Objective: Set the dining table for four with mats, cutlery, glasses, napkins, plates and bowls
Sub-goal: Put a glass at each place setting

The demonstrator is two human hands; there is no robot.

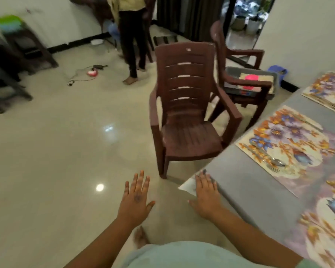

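Left hand (135, 198) spread flat in the air above the glossy floor (56, 151), fingers straight, holding nothing. Right hand (207, 196) likewise open, fingers straight, lying over the near corner of the grey dining table (246, 182); contact with the top cannot be told for sure.

On the table, three floral place mats in a row along the right: the nearest mat (325, 229) at the lower right edge of view, the middle mat (284, 144) beyond it, the farthest mat (329, 89) at the upper right. On the near left edge of the middle mat, a spoon (277, 161) and a fork (273, 168) side by side. Cutlery on the farthest mat too blurred to name.

Just beside the table's long edge, a brown plastic armchair (184, 113), seat bare. Behind it a second brown armchair (240, 74) bearing a grey tray (234, 71) with cloths and something pink in it. Farther back, a person's legs (132, 45) standing barefoot on the floor.
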